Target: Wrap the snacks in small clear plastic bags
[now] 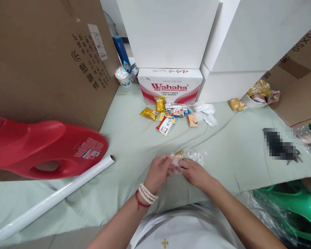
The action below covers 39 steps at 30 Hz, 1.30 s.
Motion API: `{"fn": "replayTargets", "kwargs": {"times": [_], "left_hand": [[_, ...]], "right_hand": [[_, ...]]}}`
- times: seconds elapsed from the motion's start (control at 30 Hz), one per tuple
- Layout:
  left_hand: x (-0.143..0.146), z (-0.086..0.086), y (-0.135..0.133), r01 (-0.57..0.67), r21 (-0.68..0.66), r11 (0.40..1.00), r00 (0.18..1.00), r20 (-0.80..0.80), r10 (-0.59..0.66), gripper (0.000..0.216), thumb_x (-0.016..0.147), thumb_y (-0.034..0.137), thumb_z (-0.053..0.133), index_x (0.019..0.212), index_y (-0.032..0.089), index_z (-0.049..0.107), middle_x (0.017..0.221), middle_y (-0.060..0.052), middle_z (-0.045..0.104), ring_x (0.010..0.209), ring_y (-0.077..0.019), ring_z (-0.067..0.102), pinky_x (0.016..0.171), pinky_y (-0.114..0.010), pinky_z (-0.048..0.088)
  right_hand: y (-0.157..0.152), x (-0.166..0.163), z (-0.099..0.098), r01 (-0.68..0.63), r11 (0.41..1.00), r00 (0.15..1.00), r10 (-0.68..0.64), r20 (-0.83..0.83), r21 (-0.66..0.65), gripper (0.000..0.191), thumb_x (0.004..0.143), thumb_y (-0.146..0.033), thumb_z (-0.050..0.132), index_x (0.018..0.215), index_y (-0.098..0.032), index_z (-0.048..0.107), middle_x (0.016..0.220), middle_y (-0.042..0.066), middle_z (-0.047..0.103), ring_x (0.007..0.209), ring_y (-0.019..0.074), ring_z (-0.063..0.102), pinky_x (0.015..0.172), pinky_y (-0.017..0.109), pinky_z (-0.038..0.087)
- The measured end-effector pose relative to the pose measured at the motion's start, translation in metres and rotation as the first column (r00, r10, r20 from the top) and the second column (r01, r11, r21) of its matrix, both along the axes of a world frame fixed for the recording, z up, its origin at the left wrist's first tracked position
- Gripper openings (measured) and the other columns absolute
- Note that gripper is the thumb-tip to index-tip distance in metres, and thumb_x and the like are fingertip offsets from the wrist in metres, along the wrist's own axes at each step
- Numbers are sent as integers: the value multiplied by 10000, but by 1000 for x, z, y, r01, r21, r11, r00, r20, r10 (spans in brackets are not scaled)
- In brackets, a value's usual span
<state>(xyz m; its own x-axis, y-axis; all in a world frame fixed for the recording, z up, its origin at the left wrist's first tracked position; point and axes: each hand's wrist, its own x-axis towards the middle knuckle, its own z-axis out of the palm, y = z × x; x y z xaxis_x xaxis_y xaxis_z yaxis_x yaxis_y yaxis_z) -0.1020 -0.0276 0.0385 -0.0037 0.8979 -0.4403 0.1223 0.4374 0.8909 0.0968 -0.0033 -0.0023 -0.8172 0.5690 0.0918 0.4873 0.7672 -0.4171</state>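
Note:
Both hands meet over the front of the cloth-covered table (129, 145), fingers pinched on a crinkled clear plastic bag (194, 156). My left hand (160, 169) is closed on the bag's near end. From the right, my right hand (197, 174) pinches the same plastic. Something yellow (180, 154) shows by the fingertips; its kind is hard to make out. Beyond the hands lies a cluster of small wrapped snacks, among them a yellow packet (149, 113), a red and white packet (166, 125) and a clear-wrapped snack bar (192, 120).
A Wahaha water carton (171, 86) stands behind the snacks, beside crumpled plastic bags (206, 112). At left are a large red jug (67, 147) and a white roll (57, 197). A bowl of snacks (256, 101) and a blurred dark object (280, 145) are on the right.

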Motion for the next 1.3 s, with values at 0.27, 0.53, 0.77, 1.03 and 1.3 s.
{"fn": "replayTargets", "kwargs": {"times": [0.27,0.53,0.77,1.03,1.3], "left_hand": [[35,-10,12,466,22,885,475,-849,-229,330,1030,286,394,1046,241,721,1066,-94,721,810,-217,697,666,-303,484],[25,-22,11,306,176,936,375,-926,51,551,893,499,692,1297,135,599,1271,-199,616,1203,-372,558,935,-482,490],[33,-23,9,284,238,929,530,-846,55,143,960,328,554,994,189,571,1042,-122,634,932,-278,633,726,-354,500],[63,-27,-15,252,604,756,936,-350,-33,456,812,95,525,1253,203,488,1196,-138,634,1115,-278,620,980,-485,539],[21,-24,-23,230,488,842,973,-106,-204,499,739,105,499,1205,241,615,1344,-128,607,1199,-238,636,923,-384,612]], "right_hand": [[-17,12,-7,429,893,809,-447,-383,-137,259,1043,-244,475,1222,-251,661,1080,87,680,1018,225,636,912,372,537],[6,24,5,777,629,625,-770,130,-11,203,956,-307,585,1108,-208,675,1309,153,578,1109,305,574,925,424,483],[-16,-20,24,543,768,769,-617,-166,-340,237,1039,-276,405,1091,-239,633,1008,93,658,930,235,622,852,348,505],[-28,-1,4,443,577,599,-760,-253,-686,440,1013,-493,498,1363,-230,543,1313,121,657,1201,256,622,1059,413,493],[22,87,10,418,351,242,-932,-270,-838,354,863,-484,707,1106,-228,694,1063,54,734,973,226,673,840,350,563]]}}
